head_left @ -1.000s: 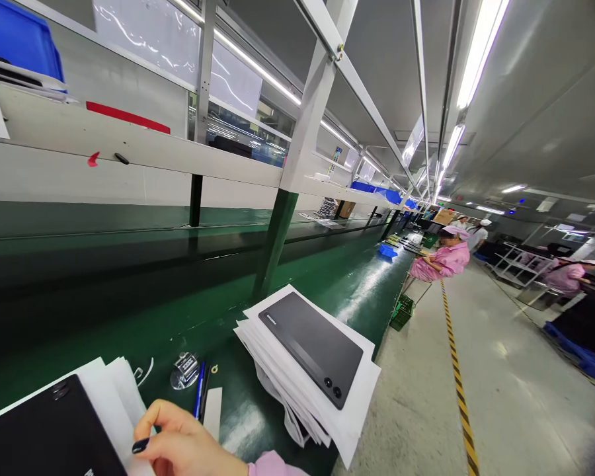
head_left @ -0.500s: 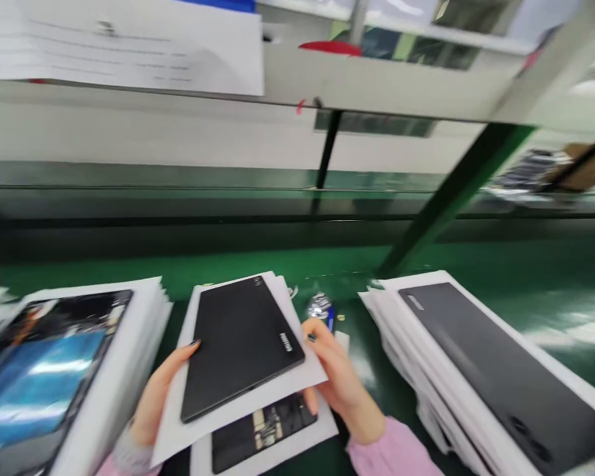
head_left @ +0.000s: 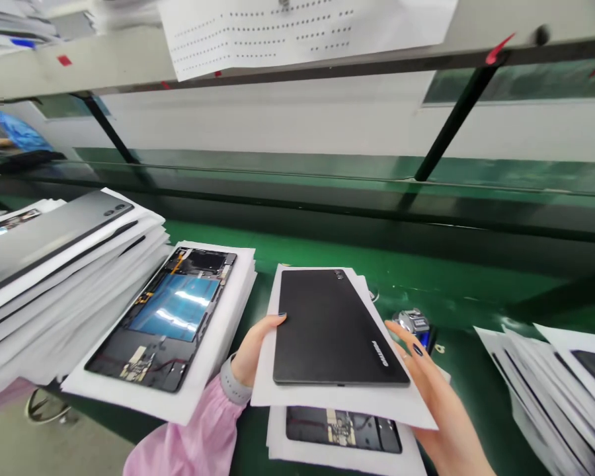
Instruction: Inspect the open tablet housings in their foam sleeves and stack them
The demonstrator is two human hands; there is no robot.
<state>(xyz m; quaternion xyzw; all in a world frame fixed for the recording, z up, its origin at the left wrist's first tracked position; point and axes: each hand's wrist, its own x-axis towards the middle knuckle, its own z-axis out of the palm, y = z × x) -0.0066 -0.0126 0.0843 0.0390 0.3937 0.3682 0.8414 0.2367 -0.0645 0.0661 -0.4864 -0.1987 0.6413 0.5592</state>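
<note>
A black tablet back cover (head_left: 327, 324), with light lettering near one edge and a camera at its far corner, lies on a white sheet (head_left: 268, 390). My left hand (head_left: 252, 347) grips the cover and sheet by their left edge, thumb on top. At the right edge of the sheet is my right hand (head_left: 434, 383), its fingers stretched out and apart; its thumb is hidden beneath the paper. Under the sheet, an opened tablet (head_left: 344, 430) shows its circuit parts on more white paper.
To the left stands a stack with an opened tablet (head_left: 153, 324) on top, and beyond it a taller stack bearing a grey cover (head_left: 54, 231). A paper stack (head_left: 540, 390) rises at right. A shiny metal object (head_left: 414, 322) lies on the green table (head_left: 287, 241).
My view has swung left, bringing the taller left stack into sight. My right hand's fingers have straightened from their pinch at the sheet's edge. My left hand keeps its hold.
</note>
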